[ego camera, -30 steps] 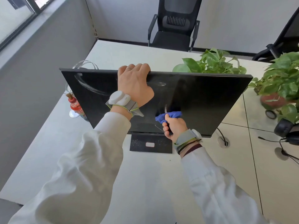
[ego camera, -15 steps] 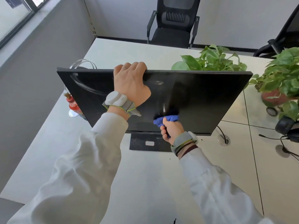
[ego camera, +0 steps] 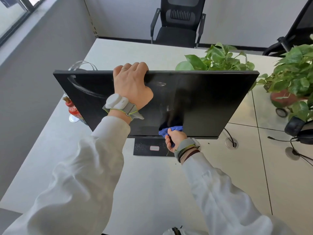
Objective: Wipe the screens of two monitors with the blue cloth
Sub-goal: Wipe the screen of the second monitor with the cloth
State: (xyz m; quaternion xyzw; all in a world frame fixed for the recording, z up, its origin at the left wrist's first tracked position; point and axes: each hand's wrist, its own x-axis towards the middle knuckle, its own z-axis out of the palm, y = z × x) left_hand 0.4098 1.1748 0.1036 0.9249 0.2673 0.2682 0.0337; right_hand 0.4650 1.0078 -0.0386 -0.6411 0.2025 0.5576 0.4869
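We are steadying the monitor (ego camera: 211, 102) with our left hand (ego camera: 131, 85), its fingers curling over the top edge and the thumb lying on the glass below them. Our right hand (ego camera: 176, 139) is clenching the bunched blue cloth (ego camera: 169, 129) and pressing it on the screen's lowest strip, the stand base (ego camera: 144, 148) sitting just below and left of those fingers. We are judging this as mid-wipe on the first screen: smears are showing above the cloth and well left of the bracing fingers. Next we are needing strokes upward and sideways under light pressure. We cannot tell where the second monitor is standing.
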